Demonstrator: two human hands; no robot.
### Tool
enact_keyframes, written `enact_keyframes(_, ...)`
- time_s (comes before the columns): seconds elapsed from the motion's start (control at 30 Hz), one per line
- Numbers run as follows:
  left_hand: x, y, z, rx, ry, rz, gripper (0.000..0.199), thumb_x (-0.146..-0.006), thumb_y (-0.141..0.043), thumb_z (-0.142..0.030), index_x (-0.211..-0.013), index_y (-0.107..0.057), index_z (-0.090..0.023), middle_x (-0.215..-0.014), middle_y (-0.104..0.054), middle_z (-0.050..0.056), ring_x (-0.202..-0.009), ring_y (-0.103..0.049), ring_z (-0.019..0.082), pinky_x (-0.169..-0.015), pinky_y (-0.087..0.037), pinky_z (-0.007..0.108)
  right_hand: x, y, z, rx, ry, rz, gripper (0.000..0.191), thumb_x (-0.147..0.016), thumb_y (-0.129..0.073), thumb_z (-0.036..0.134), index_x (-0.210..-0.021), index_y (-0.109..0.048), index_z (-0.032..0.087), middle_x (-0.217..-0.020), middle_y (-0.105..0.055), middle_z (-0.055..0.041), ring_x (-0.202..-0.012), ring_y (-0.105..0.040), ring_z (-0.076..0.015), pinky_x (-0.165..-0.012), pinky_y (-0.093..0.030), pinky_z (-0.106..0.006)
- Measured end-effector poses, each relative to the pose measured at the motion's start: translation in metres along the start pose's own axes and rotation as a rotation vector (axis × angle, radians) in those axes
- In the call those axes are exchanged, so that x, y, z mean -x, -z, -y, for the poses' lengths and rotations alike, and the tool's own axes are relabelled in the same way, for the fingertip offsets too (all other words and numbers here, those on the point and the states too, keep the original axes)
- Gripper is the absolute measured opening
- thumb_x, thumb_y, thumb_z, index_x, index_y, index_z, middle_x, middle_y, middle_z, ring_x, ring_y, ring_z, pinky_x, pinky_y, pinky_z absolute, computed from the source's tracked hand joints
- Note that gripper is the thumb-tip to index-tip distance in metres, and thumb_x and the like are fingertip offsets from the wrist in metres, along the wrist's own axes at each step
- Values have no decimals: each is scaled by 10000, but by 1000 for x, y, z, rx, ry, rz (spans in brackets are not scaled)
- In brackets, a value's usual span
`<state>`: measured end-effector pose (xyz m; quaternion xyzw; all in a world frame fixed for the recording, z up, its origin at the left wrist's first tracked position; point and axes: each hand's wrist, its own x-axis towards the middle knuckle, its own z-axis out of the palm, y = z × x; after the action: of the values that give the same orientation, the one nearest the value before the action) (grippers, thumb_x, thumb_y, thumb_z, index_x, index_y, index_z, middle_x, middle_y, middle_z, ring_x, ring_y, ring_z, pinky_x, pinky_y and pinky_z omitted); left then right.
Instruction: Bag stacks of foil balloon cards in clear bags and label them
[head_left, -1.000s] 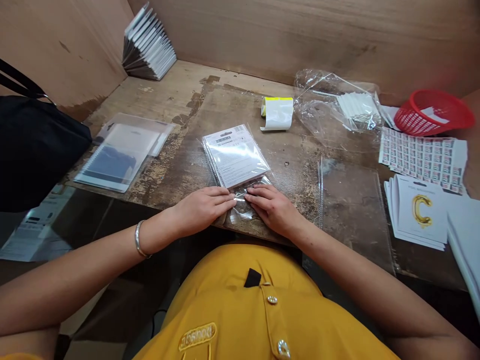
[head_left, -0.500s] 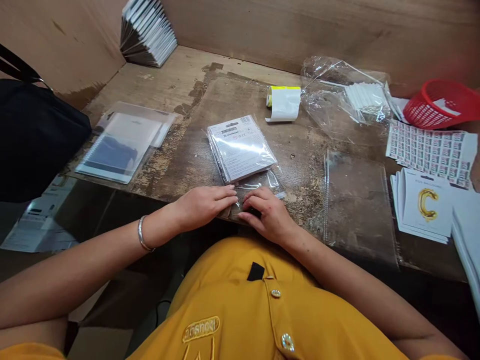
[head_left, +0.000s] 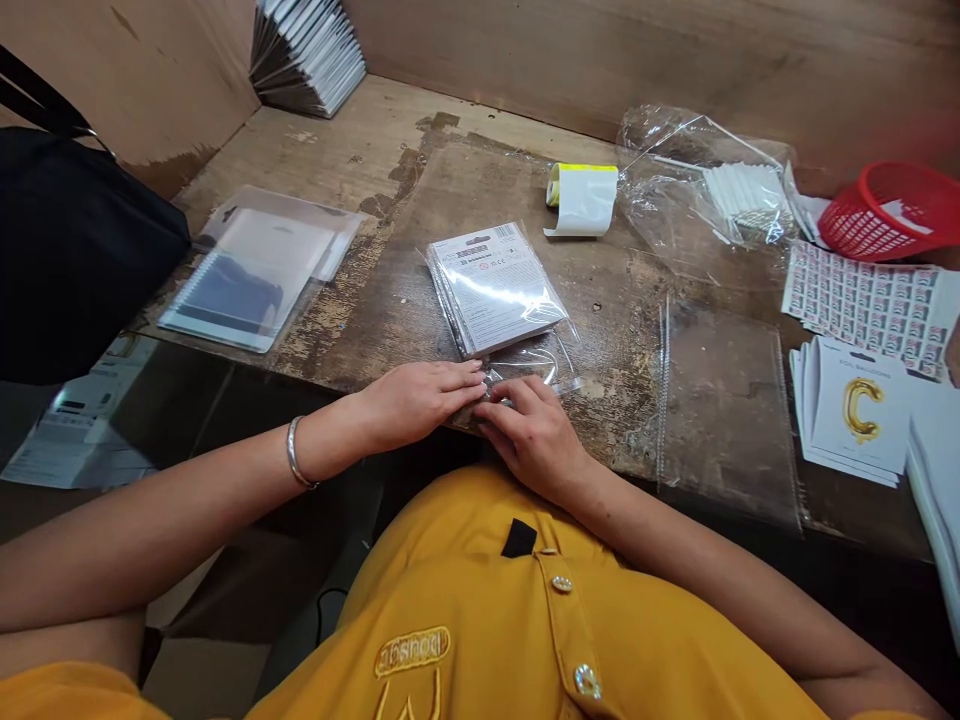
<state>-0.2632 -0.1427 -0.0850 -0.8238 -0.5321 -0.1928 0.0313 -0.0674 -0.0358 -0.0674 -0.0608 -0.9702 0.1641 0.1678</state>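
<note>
A stack of printed cards in clear plastic bags (head_left: 499, 282) lies in front of me, its open-looking clear flap toward the table's near edge. My left hand (head_left: 424, 402) rests flat at that edge, fingers stretched out and their tips at the flap. Thumb and fingers of my right hand (head_left: 534, 430) come together in a pinch at the loose clear plastic, just right of the left fingertips. How much plastic is between them is partly hidden.
Clear sleeves (head_left: 247, 270) lie at left beside a black bag (head_left: 75, 260). A label roll (head_left: 583, 202) stands beyond the stack. On the right are a plastic sheet (head_left: 724, 400), sticker sheets (head_left: 862, 305), balloon cards (head_left: 862, 410) and a red basket (head_left: 862, 215).
My right hand's thumb and fingers have drawn closer together and nearer my left fingertips. The whole view has shifted slightly; the stack stays in place on the table.
</note>
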Motion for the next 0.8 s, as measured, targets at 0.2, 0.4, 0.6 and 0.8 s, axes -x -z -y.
enact_keyframes(0.2,-1,0,-1,-20,-17,-27,300,-905,-494,-99,-1171,-633,-109,-1224,-663,133,-1198,-593,215,-1004,-515,337,2,3,5,36,-17,26,149,-890,-578,220,-991,-654,142,-1017,-620,-125,-917,-507,-249,-826,-472,-392)
enact_keyframes(0.4,-2,1,-1,-50,-51,-73,292,-906,-465,-71,-1135,-645,-79,-1170,-693,125,-1151,-627,214,-982,-530,321,6,18,8,-19,28,36,172,-919,-524,177,-794,-642,172,-915,-627,-90,-816,-511,-204,-774,-467,-352)
enact_keyframes(0.6,-1,-3,0,-60,-59,-110,266,-917,-480,-104,-1128,-640,-84,-1162,-692,144,-1125,-644,227,-945,-552,343,-13,21,-4,28,-3,31,132,-921,-537,188,-908,-668,173,-898,-632,-85,-831,-510,-218,-768,-463,-354)
enact_keyframes(0.8,0,-7,0,-54,-38,-84,273,-925,-504,-149,-1170,-619,-111,-1166,-694,122,-1162,-620,211,-973,-530,326,-18,2,-11,-26,32,121,183,-932,-501,195,-822,-642,155,-865,-619,-102,-814,-516,-222,-741,-453,-349)
